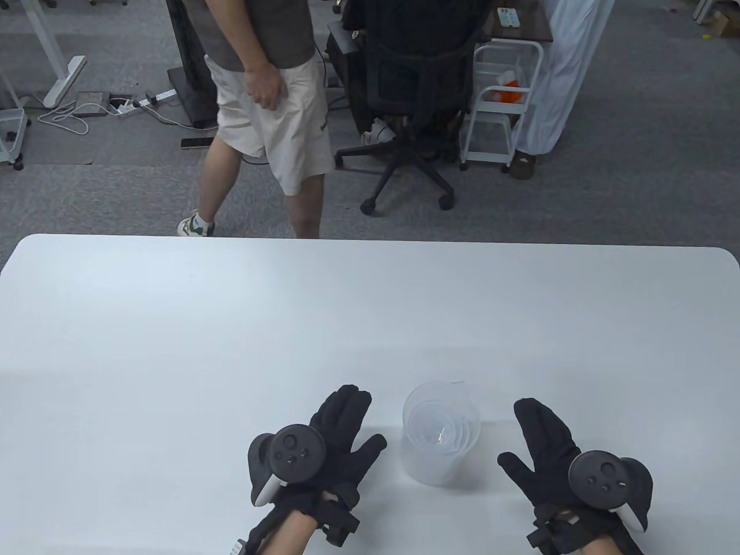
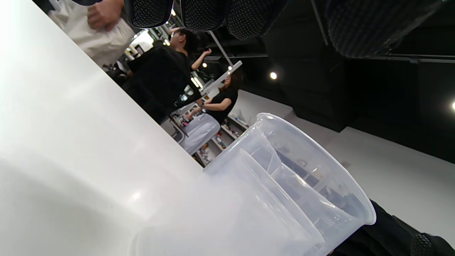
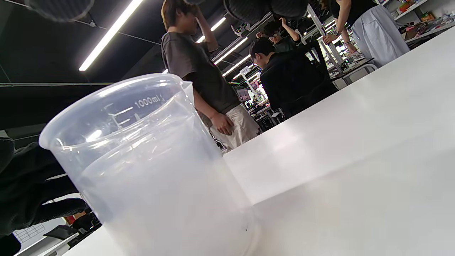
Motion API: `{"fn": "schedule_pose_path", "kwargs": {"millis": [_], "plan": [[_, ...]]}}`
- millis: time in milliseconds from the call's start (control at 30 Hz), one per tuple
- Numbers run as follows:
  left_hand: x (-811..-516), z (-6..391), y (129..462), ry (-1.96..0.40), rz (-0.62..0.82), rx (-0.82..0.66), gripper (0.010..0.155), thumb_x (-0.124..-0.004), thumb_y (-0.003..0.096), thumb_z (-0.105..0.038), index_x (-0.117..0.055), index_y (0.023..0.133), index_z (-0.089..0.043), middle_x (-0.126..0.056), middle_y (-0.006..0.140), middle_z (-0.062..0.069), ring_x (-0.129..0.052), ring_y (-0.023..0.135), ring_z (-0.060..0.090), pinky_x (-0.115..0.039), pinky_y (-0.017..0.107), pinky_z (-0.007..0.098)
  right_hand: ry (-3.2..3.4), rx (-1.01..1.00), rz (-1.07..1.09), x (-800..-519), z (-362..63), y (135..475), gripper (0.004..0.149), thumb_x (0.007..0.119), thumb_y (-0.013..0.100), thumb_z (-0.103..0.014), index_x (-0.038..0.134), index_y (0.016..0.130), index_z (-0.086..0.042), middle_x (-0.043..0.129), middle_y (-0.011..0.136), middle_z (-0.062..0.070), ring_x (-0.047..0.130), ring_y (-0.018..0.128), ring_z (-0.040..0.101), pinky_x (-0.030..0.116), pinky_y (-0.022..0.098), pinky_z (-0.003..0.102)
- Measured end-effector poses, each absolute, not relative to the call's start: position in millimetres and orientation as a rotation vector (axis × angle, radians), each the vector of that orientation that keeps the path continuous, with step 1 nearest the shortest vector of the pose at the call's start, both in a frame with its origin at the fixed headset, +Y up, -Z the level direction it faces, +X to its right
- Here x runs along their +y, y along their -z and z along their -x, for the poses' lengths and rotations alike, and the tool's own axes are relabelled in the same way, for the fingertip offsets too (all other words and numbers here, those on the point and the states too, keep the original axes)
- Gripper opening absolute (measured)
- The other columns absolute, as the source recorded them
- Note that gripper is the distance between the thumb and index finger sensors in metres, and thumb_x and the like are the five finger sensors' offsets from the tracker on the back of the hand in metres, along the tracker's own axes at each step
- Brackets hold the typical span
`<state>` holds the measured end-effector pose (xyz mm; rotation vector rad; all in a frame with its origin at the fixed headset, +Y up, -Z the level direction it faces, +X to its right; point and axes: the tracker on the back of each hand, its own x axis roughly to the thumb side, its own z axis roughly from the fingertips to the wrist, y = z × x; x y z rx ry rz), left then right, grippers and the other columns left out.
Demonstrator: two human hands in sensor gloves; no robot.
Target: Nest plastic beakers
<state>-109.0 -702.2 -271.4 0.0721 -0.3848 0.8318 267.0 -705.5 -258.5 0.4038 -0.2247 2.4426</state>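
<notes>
A stack of clear plastic beakers (image 1: pixel 441 432) stands upright on the white table (image 1: pixel 231 324), smaller ones nested inside the large one marked 1000ml. It also shows in the left wrist view (image 2: pixel 270 192) and the right wrist view (image 3: pixel 149 170). My left hand (image 1: pixel 341 430) rests flat on the table just left of the stack, fingers spread, holding nothing. My right hand (image 1: pixel 543 436) rests flat to the right of it, fingers spread, holding nothing. Neither hand touches the beakers.
Beyond the table's far edge a person in beige shorts (image 1: pixel 266 115) stands close by, next to a black office chair (image 1: pixel 416 98) and a white cart (image 1: pixel 500 104).
</notes>
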Motion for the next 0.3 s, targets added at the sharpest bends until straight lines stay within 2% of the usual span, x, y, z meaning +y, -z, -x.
{"fn": "schedule_pose_path", "kwargs": {"millis": [300], "plan": [[-703.8,107.9,271.6,-0.830,-0.069,-0.389,0.077,-0.067,0.0450,-0.062,-0.050,0.106,-0.019,-0.042,0.115,0.015,-0.048,0.104,0.056,-0.046,0.068,0.073,-2.444,-0.217,-0.397,-705.3,-267.9,258.6,0.086,0.066,0.046,-0.066,0.036,0.106,-0.013,0.044,0.116,0.021,0.047,0.103,0.051,0.045,0.070,0.064]]}}
